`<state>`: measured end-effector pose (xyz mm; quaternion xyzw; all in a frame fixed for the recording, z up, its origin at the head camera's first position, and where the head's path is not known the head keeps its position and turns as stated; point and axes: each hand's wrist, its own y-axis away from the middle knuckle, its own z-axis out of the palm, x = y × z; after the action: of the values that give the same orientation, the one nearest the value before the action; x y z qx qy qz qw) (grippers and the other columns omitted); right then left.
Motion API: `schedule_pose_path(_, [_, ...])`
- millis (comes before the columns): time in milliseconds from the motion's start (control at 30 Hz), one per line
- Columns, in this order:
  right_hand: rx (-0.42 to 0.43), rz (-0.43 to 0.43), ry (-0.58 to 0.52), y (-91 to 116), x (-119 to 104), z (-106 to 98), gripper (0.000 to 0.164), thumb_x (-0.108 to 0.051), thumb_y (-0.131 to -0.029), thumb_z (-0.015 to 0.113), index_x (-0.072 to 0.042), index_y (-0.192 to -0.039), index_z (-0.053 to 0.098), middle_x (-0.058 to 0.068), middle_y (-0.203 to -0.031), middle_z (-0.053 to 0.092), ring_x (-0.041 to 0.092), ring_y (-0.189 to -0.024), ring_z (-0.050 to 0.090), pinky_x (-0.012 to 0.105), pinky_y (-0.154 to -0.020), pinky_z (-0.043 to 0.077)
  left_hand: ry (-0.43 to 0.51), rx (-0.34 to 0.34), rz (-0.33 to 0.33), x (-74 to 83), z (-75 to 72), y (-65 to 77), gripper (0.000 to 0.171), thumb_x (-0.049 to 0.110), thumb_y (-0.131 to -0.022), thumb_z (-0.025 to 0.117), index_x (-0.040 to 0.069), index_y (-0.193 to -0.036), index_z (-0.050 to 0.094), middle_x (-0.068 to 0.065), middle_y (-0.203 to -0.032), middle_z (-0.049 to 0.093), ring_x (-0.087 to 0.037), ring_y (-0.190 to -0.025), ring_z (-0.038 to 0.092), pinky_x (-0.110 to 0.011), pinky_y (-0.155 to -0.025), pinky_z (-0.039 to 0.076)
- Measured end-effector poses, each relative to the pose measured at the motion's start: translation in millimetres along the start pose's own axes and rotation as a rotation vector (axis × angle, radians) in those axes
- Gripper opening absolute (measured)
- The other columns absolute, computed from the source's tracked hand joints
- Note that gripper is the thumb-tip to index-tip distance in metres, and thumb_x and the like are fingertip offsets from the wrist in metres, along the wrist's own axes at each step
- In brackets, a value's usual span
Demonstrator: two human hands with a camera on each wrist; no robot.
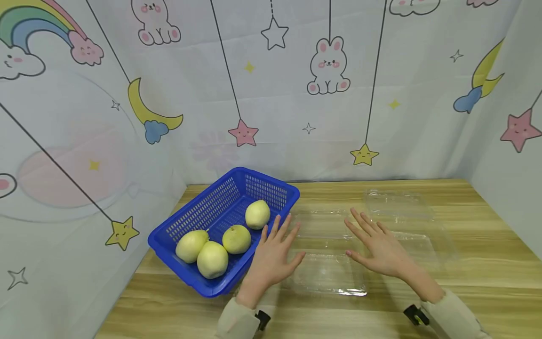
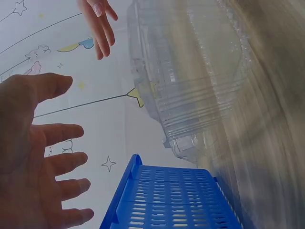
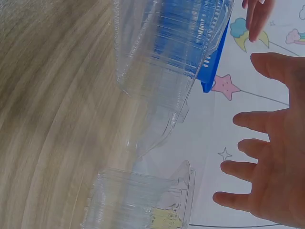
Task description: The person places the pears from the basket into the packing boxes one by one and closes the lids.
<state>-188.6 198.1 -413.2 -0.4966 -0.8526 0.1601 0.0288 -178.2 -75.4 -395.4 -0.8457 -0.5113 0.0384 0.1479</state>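
My left hand (image 1: 273, 259) hovers beside the right side of a blue plastic basket (image 1: 199, 202), fingers spread and nothing held. Several pale yellow-green fruits, probably pears (image 1: 212, 260), lie in the basket. Between my hands, a clear plastic clamshell box (image 1: 328, 278) stands with its lid folded open toward the back. My right hand (image 1: 378, 247) is held above the table near this box, fingers also spread and holding nothing. In the left wrist view the left palm (image 2: 24, 167) faces the box; the right wrist view shows the right palm (image 3: 279, 162) likewise apart from it.
A second clear plastic box (image 1: 417, 247), also opened out, rests on the right of the wooden table (image 1: 474, 226). Behind the table hangs a white cloth (image 1: 279, 94) printed with rabbits, stars and moons, with more cloth at both sides.
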Motion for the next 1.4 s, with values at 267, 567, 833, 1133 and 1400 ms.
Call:
schedule_pose_path(267, [0.014,-0.043,-0.006,-0.9,-1.4,-2.1,0.067,-0.047,-0.084,0.052,-0.015,-0.139,0.032,0.008,-0.151,0.012,0.037,-0.131,0.028,0.056,-0.101,0.028,0.015,0.096,-0.046,-2.8,-6.6,6.9,0.053,0.034,-0.085,0.054,0.014,-0.134,0.042,-0.008,-0.143,0.034,-0.033,-0.133,0.028,-0.053,-0.103,0.029])
schedule_pose_path(567, [-0.020,-0.039,-0.047,-2.2,-3.1,-5.3,0.065,-0.045,-0.085,0.051,-0.013,-0.138,0.033,0.009,-0.151,0.011,0.037,-0.132,0.026,0.053,-0.098,0.035,0.040,0.164,-0.076,-10.5,-11.7,13.1,0.047,0.028,-0.085,0.056,0.008,-0.127,0.049,-0.016,-0.135,0.044,-0.037,-0.126,0.039,-0.052,-0.099,0.034])
schedule_pose_path(833, [-0.007,-0.054,-0.059,-0.6,-2.4,-4.2,0.063,-0.044,-0.085,0.052,-0.014,-0.138,0.035,0.010,-0.150,0.014,0.039,-0.130,0.029,0.055,-0.088,0.042,0.087,0.212,-0.107,-18.9,-24.4,21.8,0.043,0.023,-0.085,0.056,0.004,-0.124,0.052,-0.019,-0.129,0.050,-0.039,-0.119,0.045,-0.052,-0.095,0.038])
schedule_pose_path(1133, [-0.003,-0.069,-0.070,-0.1,-2.1,-1.5,0.061,-0.042,-0.086,0.053,-0.014,-0.137,0.036,0.008,-0.151,0.013,0.039,-0.129,0.030,0.054,-0.087,0.043,0.173,0.252,-0.144,-31.9,-29.0,31.2,0.042,0.021,-0.085,0.057,0.002,-0.123,0.053,-0.022,-0.126,0.051,-0.043,-0.115,0.047,-0.051,-0.092,0.041])
schedule_pose_path(1400, [-0.009,-0.068,-0.084,0.4,-1.2,1.2,0.061,-0.042,-0.085,0.053,-0.015,-0.137,0.036,0.008,-0.151,0.012,0.040,-0.129,0.029,0.055,-0.089,0.041,0.206,0.241,-0.210,-44.8,-33.3,44.7,0.043,0.021,-0.085,0.058,0.004,-0.124,0.052,-0.022,-0.127,0.050,-0.043,-0.115,0.047,-0.053,-0.087,0.044])
